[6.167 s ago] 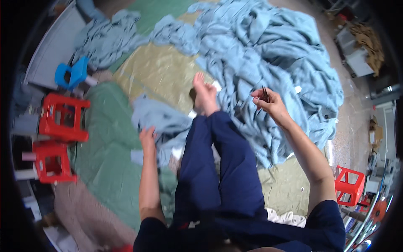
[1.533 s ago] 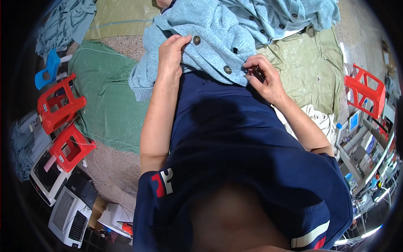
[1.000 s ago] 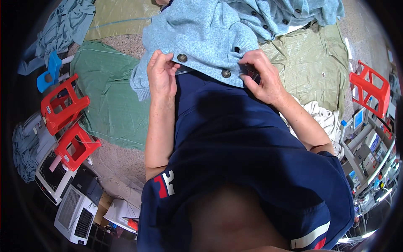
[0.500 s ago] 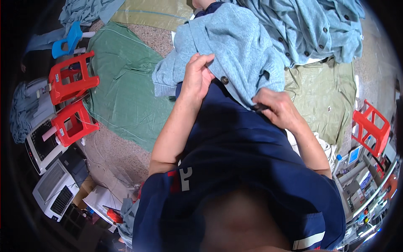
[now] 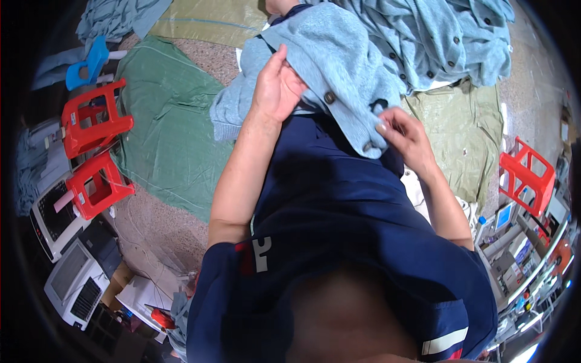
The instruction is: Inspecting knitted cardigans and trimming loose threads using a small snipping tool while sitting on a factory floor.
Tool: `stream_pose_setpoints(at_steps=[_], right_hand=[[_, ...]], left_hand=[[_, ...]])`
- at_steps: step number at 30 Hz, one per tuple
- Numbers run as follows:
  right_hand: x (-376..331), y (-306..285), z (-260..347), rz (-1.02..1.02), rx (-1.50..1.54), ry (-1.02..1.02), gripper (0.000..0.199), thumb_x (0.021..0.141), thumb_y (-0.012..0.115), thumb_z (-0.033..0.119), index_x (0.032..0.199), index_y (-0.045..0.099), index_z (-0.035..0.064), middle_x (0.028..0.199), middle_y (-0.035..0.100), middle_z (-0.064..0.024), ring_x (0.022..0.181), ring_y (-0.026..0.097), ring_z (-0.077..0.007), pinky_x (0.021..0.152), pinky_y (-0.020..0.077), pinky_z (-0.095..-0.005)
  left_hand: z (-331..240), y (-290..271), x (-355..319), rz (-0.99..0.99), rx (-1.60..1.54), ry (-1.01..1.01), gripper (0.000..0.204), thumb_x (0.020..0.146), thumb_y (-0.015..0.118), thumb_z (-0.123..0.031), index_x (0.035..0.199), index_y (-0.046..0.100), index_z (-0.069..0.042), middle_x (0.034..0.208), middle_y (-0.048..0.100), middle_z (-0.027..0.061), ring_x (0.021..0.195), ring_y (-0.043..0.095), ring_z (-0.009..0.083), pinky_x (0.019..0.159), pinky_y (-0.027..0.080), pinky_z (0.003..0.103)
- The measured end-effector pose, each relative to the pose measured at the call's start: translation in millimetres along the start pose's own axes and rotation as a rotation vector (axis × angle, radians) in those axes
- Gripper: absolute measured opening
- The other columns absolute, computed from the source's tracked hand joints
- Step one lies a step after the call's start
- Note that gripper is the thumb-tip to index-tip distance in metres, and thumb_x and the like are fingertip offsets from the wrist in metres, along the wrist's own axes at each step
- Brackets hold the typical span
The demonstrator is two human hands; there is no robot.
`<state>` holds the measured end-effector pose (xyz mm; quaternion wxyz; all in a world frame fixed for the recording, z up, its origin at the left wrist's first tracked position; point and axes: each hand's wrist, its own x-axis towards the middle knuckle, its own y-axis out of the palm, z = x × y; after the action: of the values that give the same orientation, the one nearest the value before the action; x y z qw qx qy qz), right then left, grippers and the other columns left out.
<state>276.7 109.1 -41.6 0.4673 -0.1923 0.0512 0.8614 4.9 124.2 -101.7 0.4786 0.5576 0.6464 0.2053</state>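
On the person's lap, over dark blue trousers (image 5: 339,199), lies a light blue knitted cardigan (image 5: 339,66) with a row of dark buttons along its front edge. Left hand (image 5: 277,91) rests on the cardigan's left part, palm against the knit, fingers up and loosely curled; grip partly closed, pressing and holding a fold of cloth rather than pinching it. One brown button (image 5: 330,97) sits just right of that hand. Right hand (image 5: 407,134) at the cardigan's lower edge, thumb and fingertips pinched shut on the hem near the lowest button; whether a small tool is held between the fingers cannot be told.

Beyond the lap, upper right: a heap of similar light blue cardigans (image 5: 436,36) spread on the floor, touching the one in hand. Under them an olive-green sheet (image 5: 460,139). Left of the legs, a darker green sheet (image 5: 166,127) on speckled floor.

Far left: two red plastic stools (image 5: 94,151), one above the other, and a blue stool (image 5: 88,60) further up. Another red stool (image 5: 526,175) at right. Lower left: grey machines (image 5: 69,284).
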Motion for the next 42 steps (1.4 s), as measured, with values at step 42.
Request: stream_pose_setpoints(at_steps=[42], right_hand=[[13, 7, -18, -0.543, -0.469, -0.675, 0.023, 0.075, 0.06, -0.006, 0.096, 0.06, 0.0025, 0.1, 0.056, -0.011, 0.089, 0.057, -0.0247, 0.075, 0.0457, -0.0302]], left_hand=[[74, 38, -37, -0.18, 1.239, 0.298, 0.014, 0.088, 0.061, -0.011, 0.095, 0.053, -0.001, 0.067, 0.061, 0.0106, 0.057, 0.06, 0.016, 0.051, 0.043, 0.032]])
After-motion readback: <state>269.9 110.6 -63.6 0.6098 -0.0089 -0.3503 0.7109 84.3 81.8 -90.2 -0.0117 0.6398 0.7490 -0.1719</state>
